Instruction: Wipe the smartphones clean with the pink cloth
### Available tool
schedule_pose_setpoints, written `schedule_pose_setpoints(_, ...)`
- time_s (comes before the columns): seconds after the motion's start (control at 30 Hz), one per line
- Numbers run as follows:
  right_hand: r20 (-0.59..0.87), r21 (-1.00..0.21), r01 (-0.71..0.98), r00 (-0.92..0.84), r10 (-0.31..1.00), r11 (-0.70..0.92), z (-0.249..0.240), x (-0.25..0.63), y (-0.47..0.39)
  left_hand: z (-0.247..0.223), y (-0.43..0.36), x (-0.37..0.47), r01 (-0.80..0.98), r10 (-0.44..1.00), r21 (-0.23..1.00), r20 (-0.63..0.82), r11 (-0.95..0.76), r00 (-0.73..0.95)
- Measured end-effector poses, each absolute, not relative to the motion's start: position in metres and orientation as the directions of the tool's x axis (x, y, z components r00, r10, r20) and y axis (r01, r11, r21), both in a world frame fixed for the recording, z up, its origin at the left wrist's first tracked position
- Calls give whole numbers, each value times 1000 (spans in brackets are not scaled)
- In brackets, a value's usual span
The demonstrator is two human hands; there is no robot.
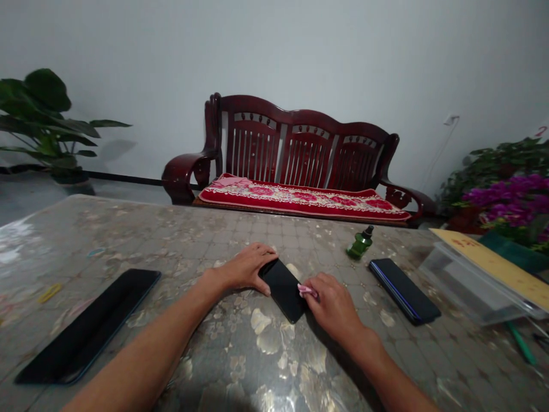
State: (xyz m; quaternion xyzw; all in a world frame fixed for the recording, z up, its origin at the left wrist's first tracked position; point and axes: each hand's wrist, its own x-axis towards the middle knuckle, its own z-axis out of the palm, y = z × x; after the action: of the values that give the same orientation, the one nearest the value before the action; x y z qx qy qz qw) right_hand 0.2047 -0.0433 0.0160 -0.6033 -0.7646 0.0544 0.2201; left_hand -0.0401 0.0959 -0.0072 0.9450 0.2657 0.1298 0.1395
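From where I stand, with the wooden bench at twelve o'clock, a black phone lies face up in the middle of the patterned table. Around it, the left hand comes in at ten o'clock, thumb on one long edge and fingers curled over the far end, gripping that corner. At three o'clock the right hand is closed, pinching a small pink cloth against the phone's edge. A green bottle stands at two, a second phone lies further out at three, and a larger dark-screened device rests at nearly nine.
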Motion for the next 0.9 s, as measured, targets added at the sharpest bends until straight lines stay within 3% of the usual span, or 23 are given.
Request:
schedule_pose_setpoints(0.1,311,-300,906,-202,929,298,12,203,-48,-4,92,-38,493,553,297,168,-818,816)
schedule_pose_setpoints(0.3,312,-352,844,-303,900,405,12,200,-57,1,86,-38,521,574,275,173,-808,800)
schedule_pose_setpoints(0.53,376,-345,894,-148,914,287,7,213,-39,1,78,-36,608,649,234,191,-759,736)
schedule_pose_setpoints(0.73,261,-402,851,-249,933,339,12,212,-47,1,77,-36,619,656,224,182,-753,733)
schedule_pose_setpoints(0.9,332,-384,879,-153,931,282,6,218,-32,2,79,-37,603,656,279,172,-748,735)
